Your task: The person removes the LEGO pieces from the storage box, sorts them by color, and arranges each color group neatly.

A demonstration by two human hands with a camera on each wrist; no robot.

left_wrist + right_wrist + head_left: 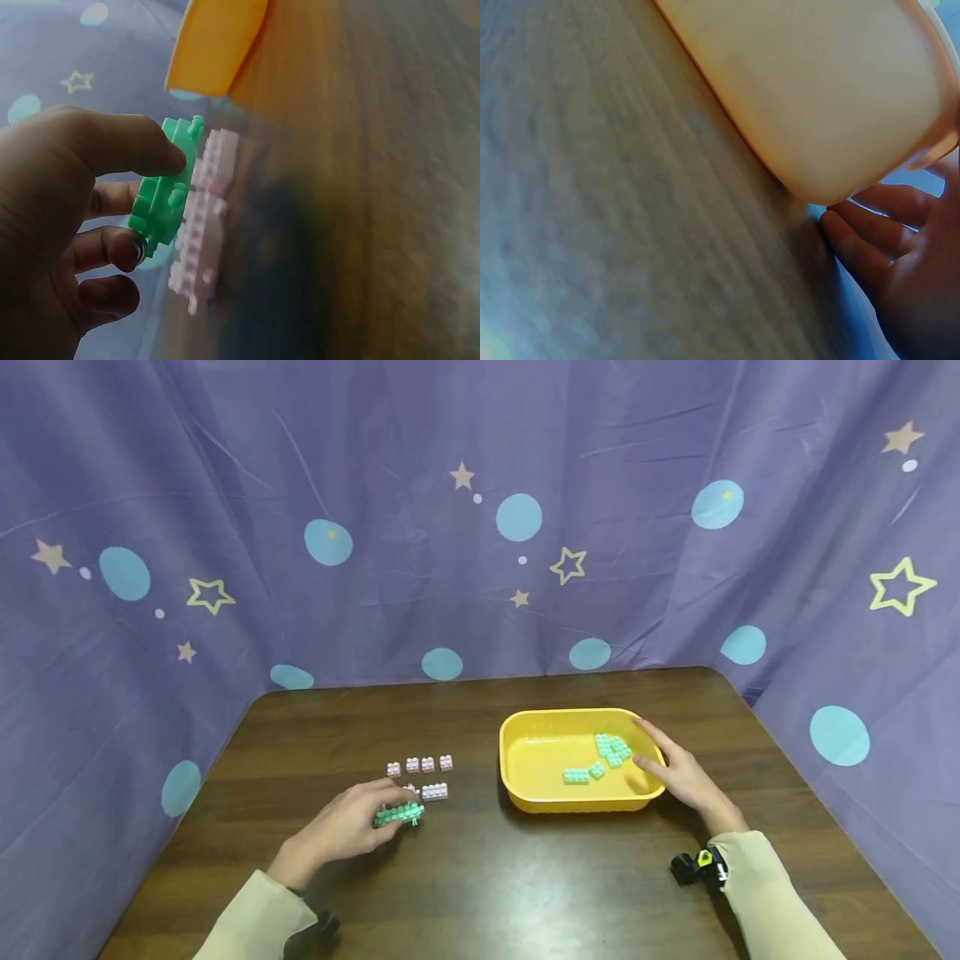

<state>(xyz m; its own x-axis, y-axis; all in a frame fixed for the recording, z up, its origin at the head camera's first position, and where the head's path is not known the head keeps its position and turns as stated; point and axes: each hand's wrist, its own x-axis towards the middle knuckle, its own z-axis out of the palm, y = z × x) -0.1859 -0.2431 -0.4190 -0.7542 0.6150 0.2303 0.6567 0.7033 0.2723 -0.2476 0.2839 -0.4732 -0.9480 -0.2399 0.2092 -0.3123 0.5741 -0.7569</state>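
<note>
A green piece built of toy bricks (166,184), with small knobs on its sides, is pinched between the thumb and fingers of my left hand (348,818). It hovers just beside a pink brick assembly (199,244), which the left hand partly hides in the head view; a pink brick (434,792) lies at its right end. My right hand (686,781) holds the right end of a yellow tub (517,789), the thumb over the rim and other fingers along the outer wall. Inside the tub lie several loose green bricks (576,776).
Behind the pink assembly, several small pink bricks (427,764) stand in a row on the brown wooden table (480,893). A purple curtain (420,568) with stars and dots hangs around the table's back and sides.
</note>
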